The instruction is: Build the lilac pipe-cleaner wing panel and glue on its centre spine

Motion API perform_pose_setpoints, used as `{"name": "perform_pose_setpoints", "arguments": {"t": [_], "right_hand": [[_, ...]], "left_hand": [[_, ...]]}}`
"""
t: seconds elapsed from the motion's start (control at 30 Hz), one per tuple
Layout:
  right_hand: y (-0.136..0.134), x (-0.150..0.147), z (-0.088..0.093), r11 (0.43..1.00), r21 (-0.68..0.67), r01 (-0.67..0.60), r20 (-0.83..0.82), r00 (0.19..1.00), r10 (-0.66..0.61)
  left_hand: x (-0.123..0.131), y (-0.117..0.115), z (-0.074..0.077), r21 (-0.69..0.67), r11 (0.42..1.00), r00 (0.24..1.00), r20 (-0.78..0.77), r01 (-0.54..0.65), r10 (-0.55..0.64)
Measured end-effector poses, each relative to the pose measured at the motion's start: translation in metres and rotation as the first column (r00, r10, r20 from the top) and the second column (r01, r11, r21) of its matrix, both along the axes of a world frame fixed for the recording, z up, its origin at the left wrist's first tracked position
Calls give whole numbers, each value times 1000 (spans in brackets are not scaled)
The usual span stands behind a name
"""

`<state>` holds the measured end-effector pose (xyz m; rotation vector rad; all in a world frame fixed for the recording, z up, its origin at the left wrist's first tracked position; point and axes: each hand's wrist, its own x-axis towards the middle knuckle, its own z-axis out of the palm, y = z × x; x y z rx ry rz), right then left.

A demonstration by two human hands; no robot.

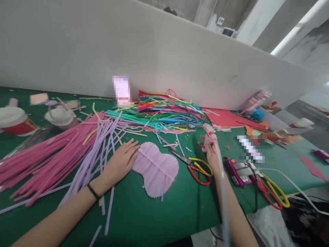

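Observation:
My left hand (120, 161) lies flat with fingers stretched out, pressing the left edge of a lilac wing-shaped piece made of pipe cleaners (156, 169) on the green table (154, 212). My right hand (212, 151) is closed round a pink glue gun (209, 132) with its nozzle pointing up and away; a clear glue stick (223, 192) trails back along my forearm. The gun is held above the table, right of the lilac piece.
Red-and-yellow scissors (196, 164) lie between my hands. Pink pipe cleaners (46, 154) and lilac ones (97, 147) spread at left, a multicoloured pile (164, 115) at the back. Cups (15, 120) far left; red sheets (226, 118), purple tool (233, 169), more scissors (272, 192) at right.

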<state>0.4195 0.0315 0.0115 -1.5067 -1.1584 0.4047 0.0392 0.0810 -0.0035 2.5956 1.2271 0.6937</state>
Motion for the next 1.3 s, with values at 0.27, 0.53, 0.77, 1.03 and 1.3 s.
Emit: {"name": "perform_pose_setpoints", "arguments": {"t": [0.27, 0.53, 0.77, 1.03, 1.3], "right_hand": [[-1, -36, 20, 981, -149, -125, -174, 980, 98], [-5, -100, 46, 881, -423, -213, 19, 970, 244], [-2, -158, 39, 873, -419, -248, 225, 903, 365], [-2, -163, 25, 860, -462, -215, 278, 886, 371], [0, -164, 16, 899, -411, -150, 396, 859, 325]], "left_hand": [[-14, 12, 0, 1, 999, 999, -22, 40, -40], [-35, 33, -3, -11, 997, 997, 25, -72, 72], [-31, 26, -5, 1, 997, 996, -41, -73, 73], [-33, 26, -7, 33, 999, 995, -85, -42, 44], [-33, 26, -6, 48, 998, 993, -106, -42, 47]]}}
